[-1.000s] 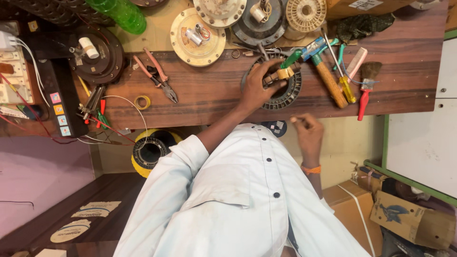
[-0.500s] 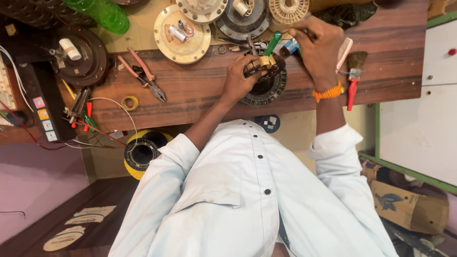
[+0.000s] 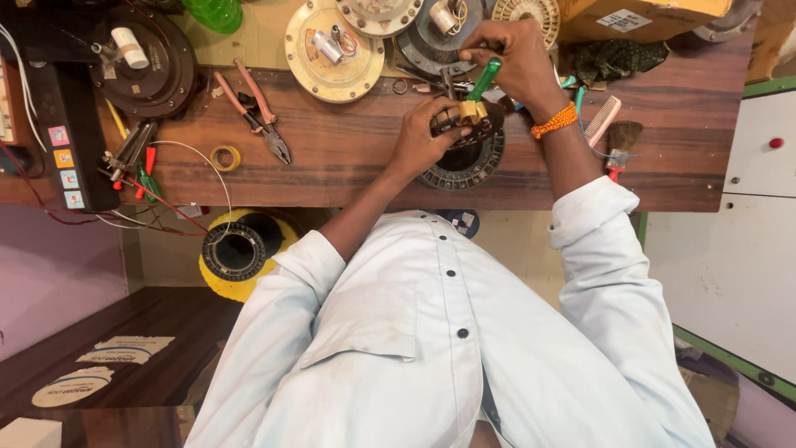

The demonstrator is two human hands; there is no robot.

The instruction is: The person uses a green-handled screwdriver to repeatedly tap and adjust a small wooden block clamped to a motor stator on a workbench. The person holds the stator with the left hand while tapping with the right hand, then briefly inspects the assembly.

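- The left hand [image 3: 419, 141] is curled around a round dark motor part [image 3: 466, 158] with copper wire in it. It holds the part down on the wooden bench [image 3: 348, 166].
- The right hand [image 3: 512, 58] is closed around a green-handled tool [image 3: 483, 79]. The tip of the tool points down at the top of the motor part, where some yellow pieces sit. I cannot tell if the tip touches them, because the fingers hide that spot.
- The right wrist wears an orange band [image 3: 554, 122].
- The motor part lies near the middle of the bench, close to the near edge, just in front of the person's chest.
- To the left of the hands lie red-handled pliers [image 3: 259, 112] and a small roll of yellow tape [image 3: 224, 158].
- Farther back sits a round cream plate [image 3: 332, 50] with small parts on it.
- To the right of the hands lie a pink comb [image 3: 603, 120] and a small brush [image 3: 620, 141].
- Under the bench, on the left, stands a yellow drum [image 3: 242, 249] with a dark ring in it.
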